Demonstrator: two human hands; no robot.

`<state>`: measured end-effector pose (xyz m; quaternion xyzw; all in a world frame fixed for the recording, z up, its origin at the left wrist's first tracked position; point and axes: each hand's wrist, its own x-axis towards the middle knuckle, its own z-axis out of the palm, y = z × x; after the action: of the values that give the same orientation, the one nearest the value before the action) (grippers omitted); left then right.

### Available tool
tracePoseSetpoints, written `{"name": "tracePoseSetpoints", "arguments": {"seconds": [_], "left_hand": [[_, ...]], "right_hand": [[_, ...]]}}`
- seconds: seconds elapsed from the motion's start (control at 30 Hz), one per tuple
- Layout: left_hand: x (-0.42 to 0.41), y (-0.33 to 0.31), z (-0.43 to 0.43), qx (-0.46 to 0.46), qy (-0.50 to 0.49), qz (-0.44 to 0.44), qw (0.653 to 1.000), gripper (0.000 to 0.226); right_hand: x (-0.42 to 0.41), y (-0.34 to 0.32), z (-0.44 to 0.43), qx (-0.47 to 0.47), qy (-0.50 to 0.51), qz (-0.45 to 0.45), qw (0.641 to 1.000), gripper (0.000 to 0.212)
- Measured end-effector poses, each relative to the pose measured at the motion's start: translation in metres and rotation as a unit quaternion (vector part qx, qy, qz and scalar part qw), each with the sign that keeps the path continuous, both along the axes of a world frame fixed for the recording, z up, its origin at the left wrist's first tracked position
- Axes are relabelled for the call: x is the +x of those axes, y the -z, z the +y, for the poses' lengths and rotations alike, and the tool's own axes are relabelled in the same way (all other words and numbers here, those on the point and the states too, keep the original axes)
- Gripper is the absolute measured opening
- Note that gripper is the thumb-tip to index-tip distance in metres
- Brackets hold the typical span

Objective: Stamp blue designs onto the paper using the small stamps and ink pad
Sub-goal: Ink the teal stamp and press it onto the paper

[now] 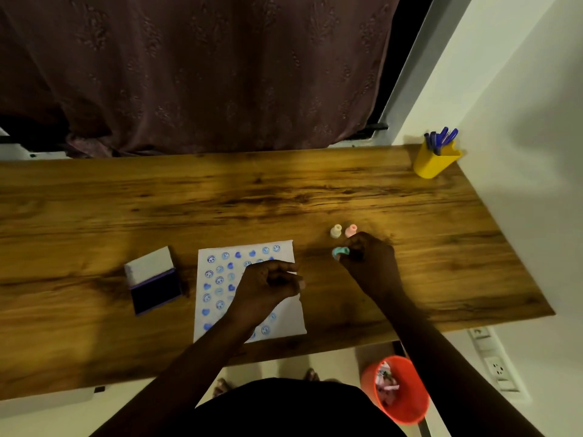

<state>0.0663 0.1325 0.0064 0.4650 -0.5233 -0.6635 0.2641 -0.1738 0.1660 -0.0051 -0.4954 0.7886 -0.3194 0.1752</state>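
Nearest me, the left hand (268, 283) rests loosely curled and empty on the paper (249, 290), pinning the sheet, which is already mostly covered in blue faces and hearts. Off to its right, on the wooden desk (220, 197), the right hand (367, 260) pinches a teal stamp (340, 252) lying tipped over, long axis roughly level and one end aimed toward the paper, beside the cream stamp (336, 231) and pink stamp (350, 230). It looks like a stamp change; next, I'd guess, comes turning it face down and carrying it across the sheet to the open ink pad (154, 283).
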Motion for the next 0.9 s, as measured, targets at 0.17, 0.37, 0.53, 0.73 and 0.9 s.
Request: {"name": "tracePoseSetpoints", "arguments": {"seconds": [0.17,0.37,0.53,0.73,0.9], "left_hand": [[0.005,0.005,-0.001,0.004,-0.010,0.005,1.000,0.026],[0.010,0.011,-0.002,0.005,-0.020,0.000,1.000,0.023],[0.010,0.013,-0.004,-0.002,-0.023,-0.008,1.000,0.024],[0.010,0.014,-0.008,-0.003,-0.018,-0.017,1.000,0.024],[0.012,0.017,-0.010,-0.008,-0.018,-0.020,1.000,0.024]], "right_hand": [[-0.021,0.018,-0.018,-0.004,-0.014,0.068,0.998,0.030],[-0.033,0.032,-0.034,0.034,-0.018,0.096,0.995,0.031],[-0.033,0.040,-0.037,0.053,-0.024,0.124,0.991,0.028],[-0.033,0.042,-0.036,0.058,-0.028,0.136,0.989,0.026],[-0.029,0.034,-0.031,0.054,-0.042,0.137,0.988,0.029]]}}
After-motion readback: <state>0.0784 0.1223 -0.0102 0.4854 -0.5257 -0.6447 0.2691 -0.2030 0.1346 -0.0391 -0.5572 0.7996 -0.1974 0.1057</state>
